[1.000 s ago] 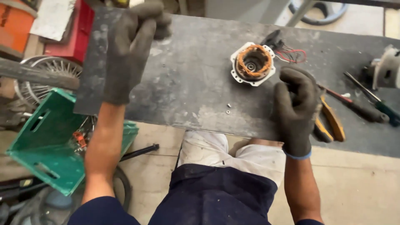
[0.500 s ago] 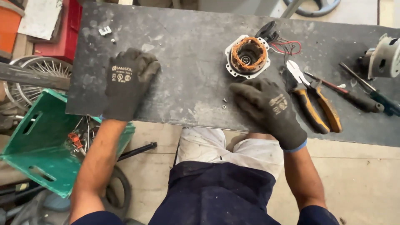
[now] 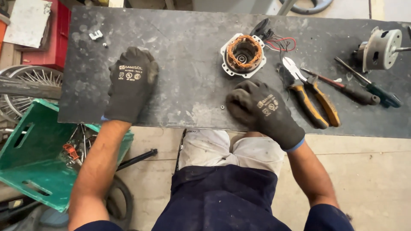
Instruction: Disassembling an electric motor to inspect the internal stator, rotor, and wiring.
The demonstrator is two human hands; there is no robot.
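Both my hands wear dark work gloves. My left hand [image 3: 130,83] lies flat, palm down, on the dark worktop [image 3: 188,68] at its left side, holding nothing. My right hand [image 3: 263,112] rests on the worktop near its front edge with the fingers curled downward, just below a white motor stator with copper windings [image 3: 244,54]. A tiny washer [image 3: 222,107] lies just left of my right fingertips. Whether the right fingers pinch anything is hidden by the glove.
Yellow-handled pliers [image 3: 310,96], two screwdrivers [image 3: 355,87] and a round grey motor housing [image 3: 381,48] lie at the right. A small metal bracket [image 3: 96,35] sits at far left. A green crate [image 3: 40,167] with tools stands on the floor beside a red box [image 3: 47,38].
Both hands came down from raised positions onto the worktop. The left hand flattened out; the right hand settled beside the washer below the stator.
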